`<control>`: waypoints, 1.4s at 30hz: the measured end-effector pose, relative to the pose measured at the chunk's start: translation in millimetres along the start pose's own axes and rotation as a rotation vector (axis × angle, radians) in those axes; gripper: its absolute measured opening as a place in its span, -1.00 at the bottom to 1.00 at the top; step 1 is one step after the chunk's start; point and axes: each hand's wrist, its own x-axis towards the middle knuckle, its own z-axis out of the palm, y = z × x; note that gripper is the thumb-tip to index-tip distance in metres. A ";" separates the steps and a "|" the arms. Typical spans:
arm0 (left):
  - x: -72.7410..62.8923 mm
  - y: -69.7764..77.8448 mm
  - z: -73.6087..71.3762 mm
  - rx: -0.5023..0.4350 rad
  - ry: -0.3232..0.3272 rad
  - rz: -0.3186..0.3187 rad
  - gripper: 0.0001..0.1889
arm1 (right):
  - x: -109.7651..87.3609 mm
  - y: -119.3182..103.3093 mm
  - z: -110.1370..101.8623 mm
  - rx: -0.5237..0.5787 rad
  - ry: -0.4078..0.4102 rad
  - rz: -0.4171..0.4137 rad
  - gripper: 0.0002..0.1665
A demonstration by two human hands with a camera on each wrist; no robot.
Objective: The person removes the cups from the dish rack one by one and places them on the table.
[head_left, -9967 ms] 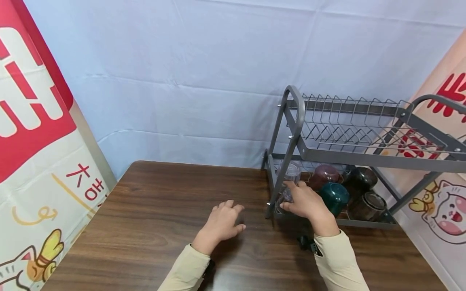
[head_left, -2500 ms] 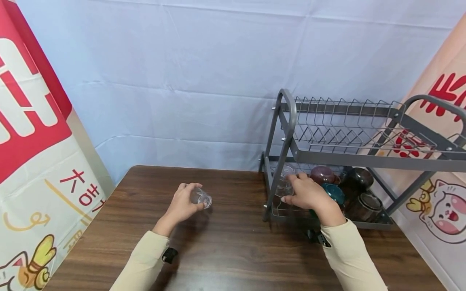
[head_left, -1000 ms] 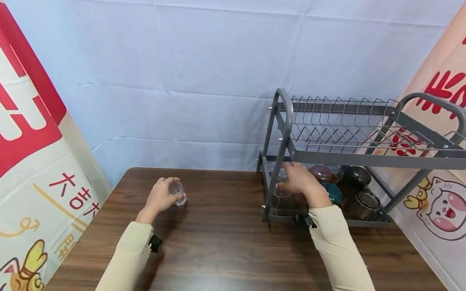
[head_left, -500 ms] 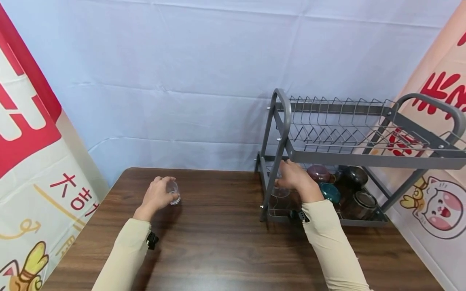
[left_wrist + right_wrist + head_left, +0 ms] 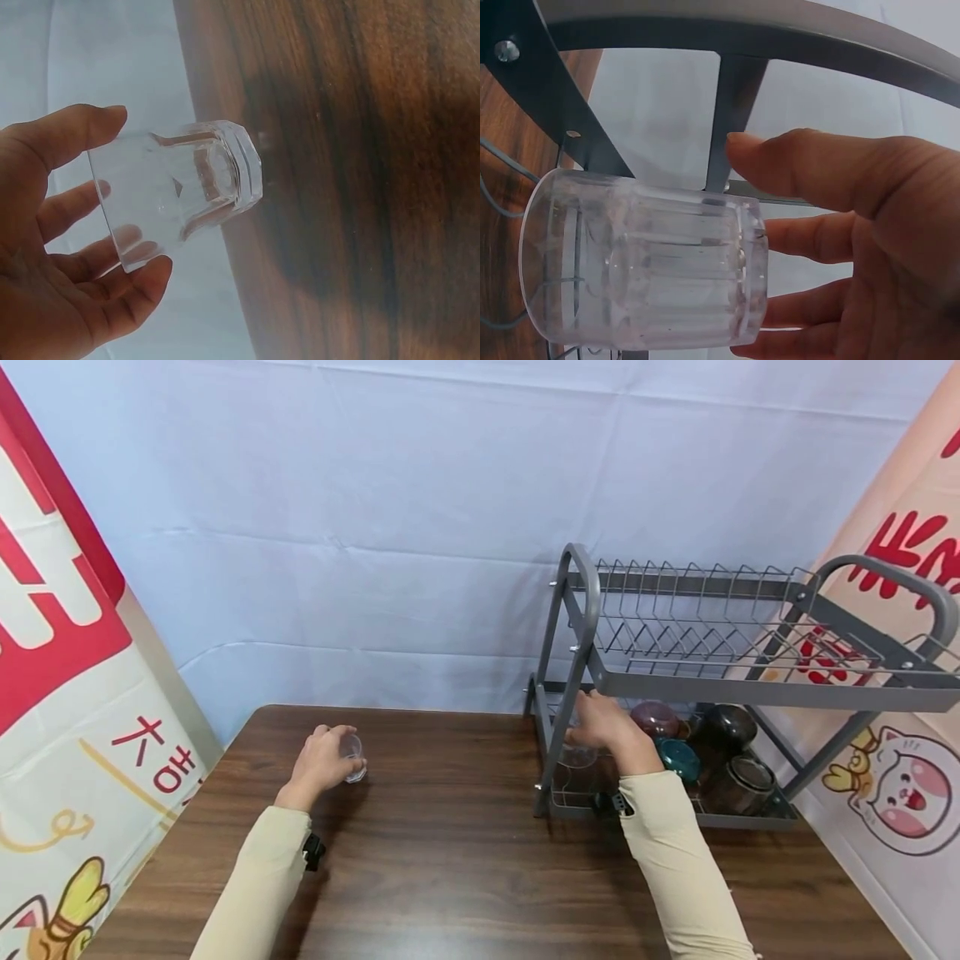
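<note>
My left hand (image 5: 318, 762) holds a clear drinking glass (image 5: 187, 180) by its rim, thumb on one side and fingers on the other. The glass is upright, its faceted base at the wooden tabletop in the head view; whether it touches, I cannot tell. My right hand (image 5: 603, 727) reaches into the lower tier of a grey dish rack (image 5: 750, 689). Its spread thumb and fingers are around the base end of a second clear glass (image 5: 645, 262), which stands upside down on the wires. The thumb looks apart from that glass.
More upturned glassware stands on the lower tier: a purple cup (image 5: 655, 718), a teal cup (image 5: 678, 758), a dark cup (image 5: 726, 727) and a brownish mug (image 5: 742, 783). The rack's left post (image 5: 568, 718) is close to my right hand. Wooden tabletop (image 5: 450, 843) lies between my hands.
One clear glass has left the rack's front left and is in my left hand, which moved leftward over the table. My right hand shifted to the glass behind. In the last half second, almost nothing moved.
</note>
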 end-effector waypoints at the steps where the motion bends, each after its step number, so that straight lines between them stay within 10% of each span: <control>1: -0.1 -0.5 0.0 0.000 -0.004 -0.002 -0.39 | 0.7 -0.2 0.5 -0.004 0.003 0.001 -0.20; 42: 2.0 -0.2 4.1 0.061 -0.047 0.026 -0.37 | 14.1 11.2 18.5 0.091 0.062 -0.005 -0.28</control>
